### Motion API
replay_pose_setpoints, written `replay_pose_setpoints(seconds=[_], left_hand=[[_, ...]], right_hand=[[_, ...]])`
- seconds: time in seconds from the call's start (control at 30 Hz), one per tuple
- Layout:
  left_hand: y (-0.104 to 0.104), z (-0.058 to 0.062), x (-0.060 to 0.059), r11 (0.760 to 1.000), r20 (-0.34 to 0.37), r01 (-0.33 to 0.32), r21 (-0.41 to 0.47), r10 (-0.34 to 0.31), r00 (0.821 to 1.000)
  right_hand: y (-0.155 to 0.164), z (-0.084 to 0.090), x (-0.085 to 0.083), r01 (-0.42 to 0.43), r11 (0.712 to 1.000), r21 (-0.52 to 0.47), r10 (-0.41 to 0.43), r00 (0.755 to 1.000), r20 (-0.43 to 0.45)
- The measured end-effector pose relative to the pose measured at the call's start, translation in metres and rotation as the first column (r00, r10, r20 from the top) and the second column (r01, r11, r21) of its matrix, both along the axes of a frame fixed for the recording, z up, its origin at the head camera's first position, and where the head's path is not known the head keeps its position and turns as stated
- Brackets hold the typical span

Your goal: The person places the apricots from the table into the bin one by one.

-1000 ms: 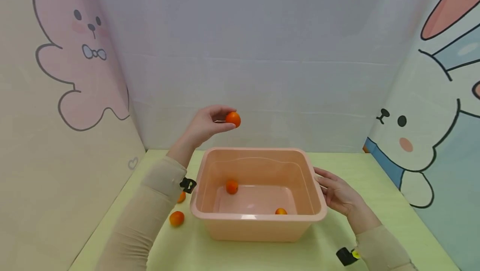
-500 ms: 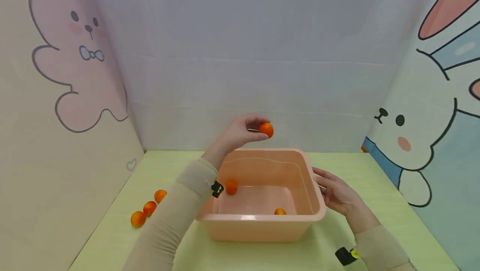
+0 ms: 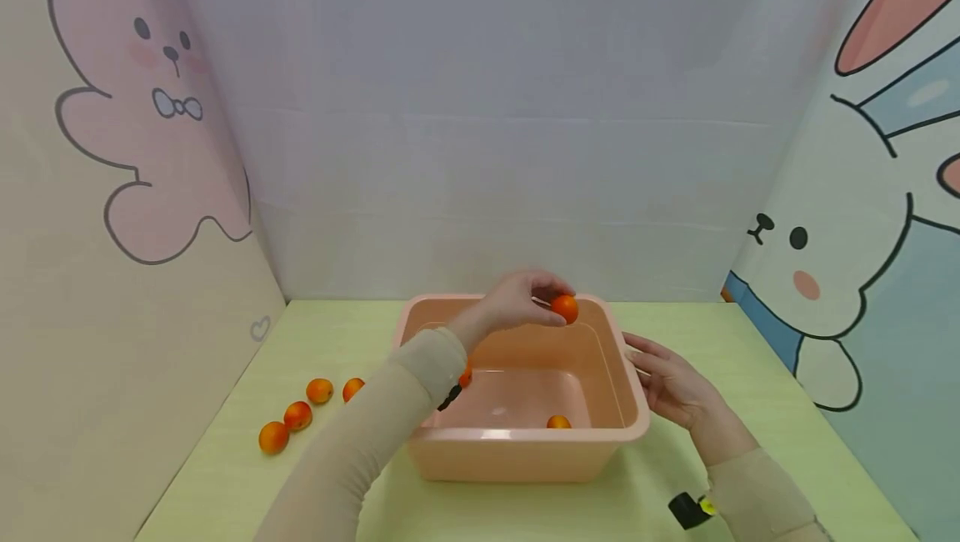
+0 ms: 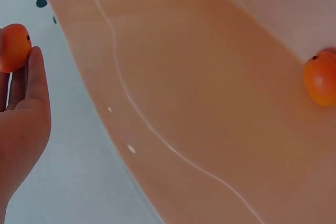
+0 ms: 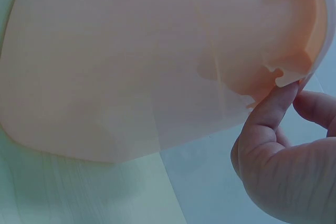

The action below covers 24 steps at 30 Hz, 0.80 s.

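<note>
My left hand [image 3: 550, 302] pinches a small orange fruit [image 3: 565, 308] at its fingertips, low over the far right of a pink plastic tub [image 3: 525, 437]. The left wrist view shows the same fruit [image 4: 13, 47] against my fingers [image 4: 37, 77], with the tub's inner wall [image 4: 199, 87] beyond. Two more orange fruits lie in the tub: one near the front [image 3: 558, 422], one [image 3: 466, 376] partly hidden behind my left sleeve. My right hand [image 3: 643, 358] rests with straight fingers against the tub's right side; in the right wrist view its thumb [image 5: 270, 114] touches under the rim.
Several orange fruits lie on the green tabletop left of the tub, from the nearest [image 3: 273, 437] back to one beside the tub [image 3: 352, 388]. Cartoon-rabbit panels wall in the table on the left, back and right.
My left hand has carried the fruit rightward and down, from high above the tub's left rim to just over its far right part. The right hand has stayed at the tub's side.
</note>
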<state>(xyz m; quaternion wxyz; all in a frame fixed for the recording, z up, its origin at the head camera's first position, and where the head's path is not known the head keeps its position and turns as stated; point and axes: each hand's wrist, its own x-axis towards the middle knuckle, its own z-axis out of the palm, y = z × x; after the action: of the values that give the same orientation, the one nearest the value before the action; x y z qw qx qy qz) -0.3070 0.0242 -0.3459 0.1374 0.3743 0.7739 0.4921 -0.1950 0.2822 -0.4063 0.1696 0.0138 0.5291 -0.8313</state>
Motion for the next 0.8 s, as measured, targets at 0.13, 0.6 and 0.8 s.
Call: replay_pose_setpoints(seconds=[0.13,0.6,0.8], left_hand=[[0.004,-0.010,0.001,0.998,0.019,0.029,-0.048,-0.028,0.999],[0.006,-0.027,0.002,0.971,0.063,0.131,-0.201,-0.121,0.991],[0.005,-0.031,0.003,0.960,0.100,0.173,-0.222,-0.154,0.983]], right_hand=[[0.000,0.000,0.000,0.007,1.000,-0.002,-0.007,1.000,0.007],[-0.002,0.000,0.000,0.022,0.999,0.023,-0.022,1.000,0.002],[-0.003,0.001,0.000,0.026,0.999,0.027,-0.026,1.000,0.015]])
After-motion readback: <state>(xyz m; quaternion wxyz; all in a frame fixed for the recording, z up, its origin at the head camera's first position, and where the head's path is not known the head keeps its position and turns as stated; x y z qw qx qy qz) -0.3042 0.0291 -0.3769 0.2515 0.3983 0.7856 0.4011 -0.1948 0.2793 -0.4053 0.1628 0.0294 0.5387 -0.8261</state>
